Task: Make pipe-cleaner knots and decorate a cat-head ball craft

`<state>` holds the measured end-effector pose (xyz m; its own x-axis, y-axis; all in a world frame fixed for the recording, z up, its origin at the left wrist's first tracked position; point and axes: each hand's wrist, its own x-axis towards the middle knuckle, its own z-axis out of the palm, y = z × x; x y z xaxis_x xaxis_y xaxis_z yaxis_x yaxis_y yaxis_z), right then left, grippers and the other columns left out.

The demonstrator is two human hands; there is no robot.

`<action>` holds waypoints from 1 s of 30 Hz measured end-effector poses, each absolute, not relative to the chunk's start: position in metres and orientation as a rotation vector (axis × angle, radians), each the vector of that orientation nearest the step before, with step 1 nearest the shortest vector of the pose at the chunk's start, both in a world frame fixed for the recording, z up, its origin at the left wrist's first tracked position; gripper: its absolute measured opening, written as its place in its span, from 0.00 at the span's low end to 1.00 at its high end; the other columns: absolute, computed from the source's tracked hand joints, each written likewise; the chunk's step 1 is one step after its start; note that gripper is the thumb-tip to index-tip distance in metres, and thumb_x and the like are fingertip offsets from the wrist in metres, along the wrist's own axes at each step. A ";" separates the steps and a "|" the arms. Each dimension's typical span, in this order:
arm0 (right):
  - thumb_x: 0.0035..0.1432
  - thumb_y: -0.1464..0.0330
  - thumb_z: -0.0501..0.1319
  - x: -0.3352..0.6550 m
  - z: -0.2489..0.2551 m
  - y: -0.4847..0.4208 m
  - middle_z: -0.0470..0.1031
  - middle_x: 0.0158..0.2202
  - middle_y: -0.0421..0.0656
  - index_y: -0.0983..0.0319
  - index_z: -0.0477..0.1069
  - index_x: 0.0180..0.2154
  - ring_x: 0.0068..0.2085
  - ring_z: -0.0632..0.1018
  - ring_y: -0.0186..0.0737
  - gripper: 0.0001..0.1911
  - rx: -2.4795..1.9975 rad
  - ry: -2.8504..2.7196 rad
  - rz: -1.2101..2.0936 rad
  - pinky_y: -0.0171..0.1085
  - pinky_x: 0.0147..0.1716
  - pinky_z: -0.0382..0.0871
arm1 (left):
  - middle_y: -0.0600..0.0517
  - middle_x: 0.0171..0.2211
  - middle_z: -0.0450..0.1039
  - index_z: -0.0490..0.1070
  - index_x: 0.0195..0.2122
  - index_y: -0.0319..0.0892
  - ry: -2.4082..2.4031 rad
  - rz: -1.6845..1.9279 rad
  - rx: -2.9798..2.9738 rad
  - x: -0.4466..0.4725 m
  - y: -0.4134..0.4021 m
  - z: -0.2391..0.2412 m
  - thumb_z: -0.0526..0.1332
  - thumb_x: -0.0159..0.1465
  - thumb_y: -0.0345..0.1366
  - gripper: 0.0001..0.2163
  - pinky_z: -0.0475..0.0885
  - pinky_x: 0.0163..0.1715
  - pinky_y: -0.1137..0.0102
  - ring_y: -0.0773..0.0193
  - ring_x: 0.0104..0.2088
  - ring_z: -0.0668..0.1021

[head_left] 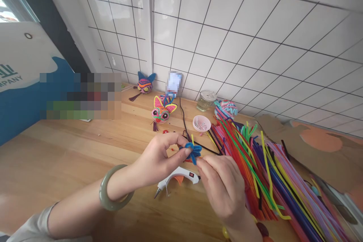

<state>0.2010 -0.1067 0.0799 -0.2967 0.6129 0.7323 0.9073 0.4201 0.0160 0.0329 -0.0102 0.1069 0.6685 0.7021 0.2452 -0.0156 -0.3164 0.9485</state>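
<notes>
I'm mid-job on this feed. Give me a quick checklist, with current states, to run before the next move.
1. Left hand holding the blue fuzzy piece: ok, pinched between thumb and finger.
2. Right hand pinching that piece: cannot tell; its fingertips are at the lower end, but the contact is partly hidden.
3. Glue gun nozzle turned away from the fingers: ok, it points toward the lower left of the picture.
4. Glue gun hot or cold: cannot tell.
5. Pipe cleaners sorted by colour: not ok, the colours are mixed and some cross over others.
6. Pink bowl upright: ok, with small bits inside.
</notes>
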 end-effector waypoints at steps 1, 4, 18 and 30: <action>0.63 0.76 0.52 0.201 0.080 -0.107 0.74 0.36 0.49 0.64 0.69 0.45 0.36 0.75 0.42 0.12 -1.276 -2.031 -0.580 0.42 0.34 0.67 | 0.51 0.29 0.74 0.68 0.30 0.39 0.552 0.786 1.734 0.033 -0.010 0.107 0.58 0.64 0.36 0.07 0.69 0.33 0.73 0.68 0.30 0.74; 0.62 0.77 0.51 0.201 0.080 -0.107 0.73 0.36 0.49 0.65 0.69 0.44 0.36 0.74 0.43 0.12 -1.275 -2.043 -0.612 0.43 0.34 0.67 | 0.52 0.29 0.74 0.68 0.30 0.39 0.543 0.776 1.725 0.034 -0.010 0.106 0.58 0.64 0.36 0.07 0.69 0.33 0.73 0.68 0.30 0.74; 0.59 0.77 0.56 0.197 0.082 -0.107 0.72 0.34 0.50 0.67 0.69 0.40 0.34 0.72 0.44 0.07 -1.397 -1.953 -0.749 0.43 0.34 0.66 | 0.51 0.28 0.72 0.67 0.30 0.39 0.565 0.940 2.027 0.036 -0.015 0.102 0.56 0.63 0.31 0.05 0.67 0.31 0.71 0.67 0.28 0.72; 0.58 0.77 0.60 0.197 0.082 -0.108 0.74 0.33 0.44 0.62 0.70 0.37 0.35 0.75 0.37 0.06 -1.386 -1.823 -0.340 0.38 0.36 0.71 | 0.53 0.26 0.70 0.67 0.29 0.38 0.583 0.840 1.969 0.038 -0.014 0.100 0.56 0.63 0.31 0.06 0.66 0.30 0.74 0.70 0.27 0.71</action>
<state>0.1965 -0.1085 0.0822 -0.0758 0.6827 0.7268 0.8989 0.3623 -0.2465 0.0376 -0.0138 0.1004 0.6593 0.6760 0.3292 0.0722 -0.4927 0.8672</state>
